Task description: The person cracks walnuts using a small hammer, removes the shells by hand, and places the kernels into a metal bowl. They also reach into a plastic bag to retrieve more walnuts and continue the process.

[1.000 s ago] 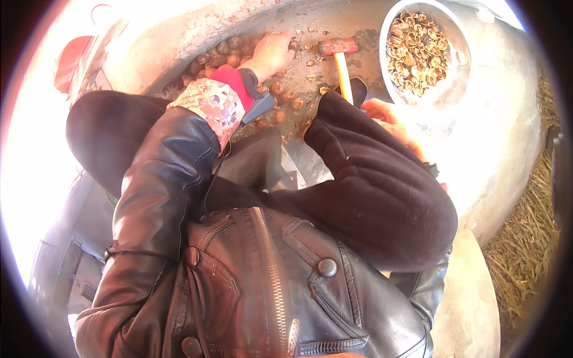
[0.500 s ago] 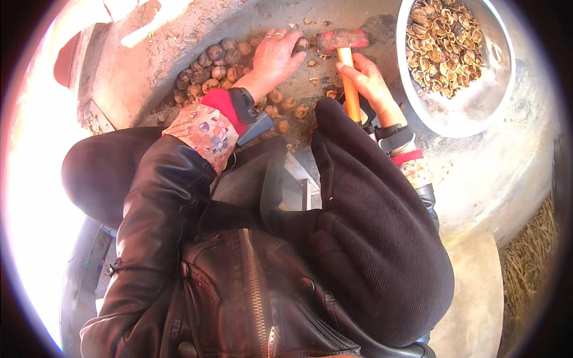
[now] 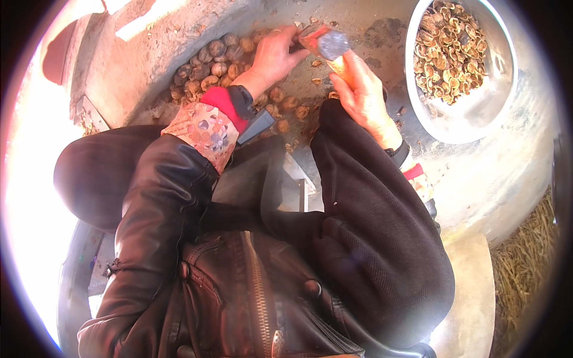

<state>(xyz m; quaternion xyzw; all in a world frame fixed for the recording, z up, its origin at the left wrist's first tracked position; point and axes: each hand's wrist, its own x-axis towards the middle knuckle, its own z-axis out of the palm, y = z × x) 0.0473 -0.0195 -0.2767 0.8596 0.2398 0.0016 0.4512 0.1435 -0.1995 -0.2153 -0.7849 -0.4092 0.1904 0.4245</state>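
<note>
My right hand (image 3: 362,95) is closed around the wooden handle of a hammer (image 3: 333,45), its red head with a worn grey face raised and tilted. The head covers the spot just past the fingertips of my left hand (image 3: 276,59). Those fingers and thumb pinch a walnut that the hammer head mostly hides. Beside and beneath my left hand lies a pile of whole walnuts (image 3: 209,65), with several loose walnuts (image 3: 289,103) nearer my knees.
At the far right a shiny metal bowl (image 3: 504,89) holds many cracked walnut shells (image 3: 450,53). Shell bits (image 3: 316,80) are scattered on the grey ground between my hands. My bent knee (image 3: 340,119) is close below my right hand. Straw (image 3: 528,262) lies at the right edge.
My right hand has lifted and turned the hammer, bringing its head left toward my left fingertips. The walnut there, plain before, is now mostly covered. My left hand has barely moved.
</note>
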